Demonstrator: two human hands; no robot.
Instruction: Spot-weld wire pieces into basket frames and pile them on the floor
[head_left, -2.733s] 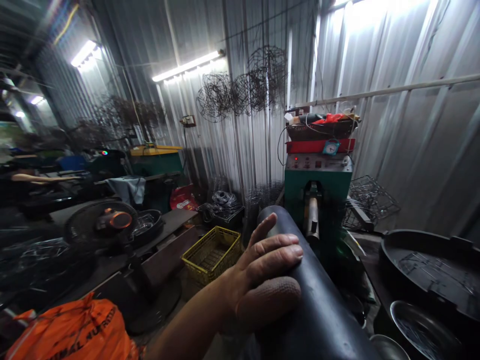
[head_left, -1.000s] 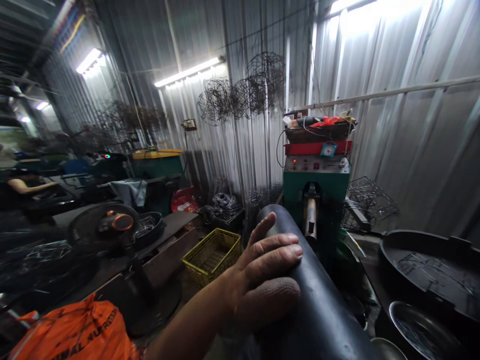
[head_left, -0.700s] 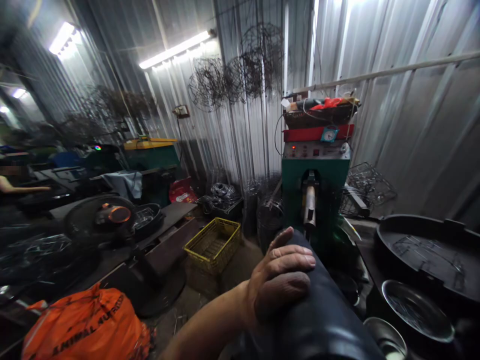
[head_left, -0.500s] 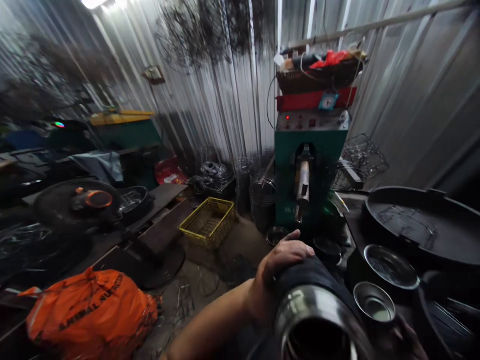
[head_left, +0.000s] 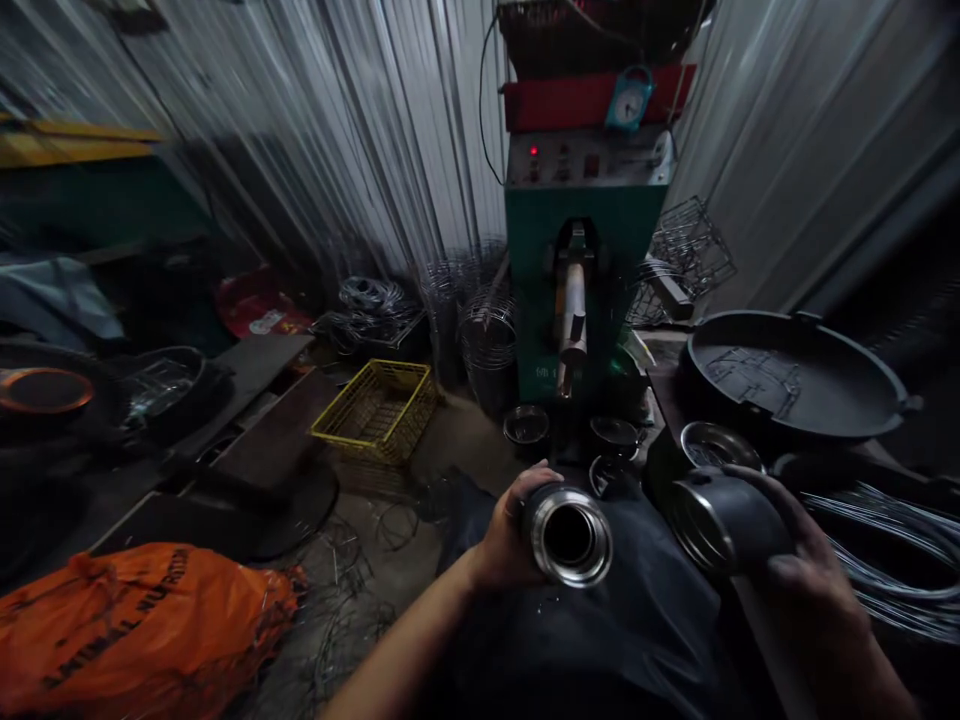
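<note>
My left hand (head_left: 517, 525) is wrapped round a dark thermos flask (head_left: 574, 540) with a shiny steel rim. Its uncapped mouth faces me, and the inside looks black. To the right, my right hand (head_left: 802, 550) grips a dark cup-shaped lid (head_left: 739, 520), tilted so that its metal-lined inside faces left. Flask and lid are apart, held above my lap in dark clothing (head_left: 637, 620). Beyond them stands a green machine (head_left: 540, 260) with a red light and a metal arm (head_left: 575, 300) pointing toward me.
A yellow wire basket (head_left: 375, 425) sits on the floor left of the machine. An orange sack (head_left: 150, 630) lies at lower left. On the right are a large round black pan (head_left: 847, 390), a small metal bowl (head_left: 720, 445) and coiled wire (head_left: 885, 550).
The flask has moved lower and farther from my face. My right hand has come up with the lid, from the lower right edge. The view has tilted down and turned right.
</note>
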